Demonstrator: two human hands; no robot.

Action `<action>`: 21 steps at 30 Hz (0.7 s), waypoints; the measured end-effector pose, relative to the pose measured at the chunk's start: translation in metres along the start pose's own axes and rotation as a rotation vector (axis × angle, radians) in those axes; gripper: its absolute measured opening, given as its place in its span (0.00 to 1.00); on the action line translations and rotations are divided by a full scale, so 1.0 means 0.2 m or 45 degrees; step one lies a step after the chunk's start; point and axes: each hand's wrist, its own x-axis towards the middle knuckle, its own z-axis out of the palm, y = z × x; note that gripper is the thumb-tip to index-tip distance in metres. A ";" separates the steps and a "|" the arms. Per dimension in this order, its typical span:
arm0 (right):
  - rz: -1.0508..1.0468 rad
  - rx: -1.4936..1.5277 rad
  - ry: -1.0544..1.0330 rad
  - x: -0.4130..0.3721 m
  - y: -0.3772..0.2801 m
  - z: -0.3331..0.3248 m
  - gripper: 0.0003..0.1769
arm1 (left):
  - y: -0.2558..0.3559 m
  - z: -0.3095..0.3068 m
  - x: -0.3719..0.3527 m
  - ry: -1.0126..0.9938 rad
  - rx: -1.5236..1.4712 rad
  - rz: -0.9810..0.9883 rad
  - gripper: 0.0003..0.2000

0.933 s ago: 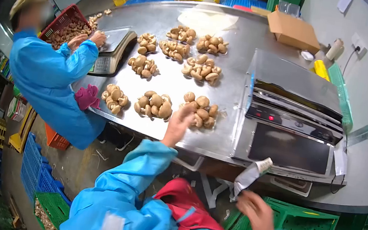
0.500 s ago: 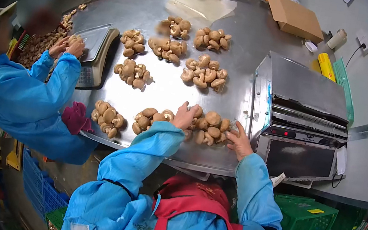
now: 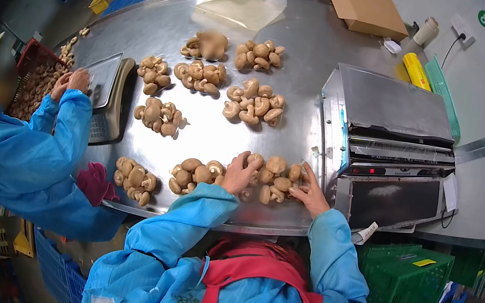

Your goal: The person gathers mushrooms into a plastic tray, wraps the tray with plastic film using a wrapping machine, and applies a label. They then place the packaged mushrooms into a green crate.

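Observation:
A pile of brown shiitake mushrooms (image 3: 276, 180) lies near the front edge of the steel table, between my two hands. My left hand (image 3: 239, 175) is at its left side, fingers apart and fingertips right at the mushrooms. On the opposite side, my right hand (image 3: 311, 193) has its fingers stretched and spread, with the thumb against the outer mushrooms. Immediately left of my left hand sits another mushroom pile (image 3: 194, 174), partly overlapped by that hand and sleeve.
Several more mushroom piles (image 3: 255, 101) are spread over the steel table (image 3: 194, 138). At right stands a metal wrapping machine (image 3: 392, 136) with a red light. A co-worker's hands (image 3: 71, 83) are beside a scale (image 3: 113, 104) at left. A cardboard box (image 3: 368, 12) lies at the back.
My right hand has drawn in against the pile, its thumb now at the outer mushrooms. My left hand stays at the left side. The whole view has shifted slightly.

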 end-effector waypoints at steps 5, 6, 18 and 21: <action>-0.086 -0.256 -0.054 0.04 0.04 -0.01 0.45 | -0.01 0.05 -0.07 -0.035 -0.097 0.003 0.35; -0.086 -0.284 -0.013 0.03 0.03 0.00 0.45 | 0.00 0.05 -0.09 -0.019 -0.130 0.011 0.35; -0.613 -0.416 0.329 -0.04 -0.72 0.02 0.41 | 0.72 -0.09 0.12 -0.061 -0.237 0.593 0.33; -0.678 -0.390 0.384 -0.03 -0.91 -0.14 0.40 | 1.02 -0.04 0.22 -0.118 -0.142 0.740 0.33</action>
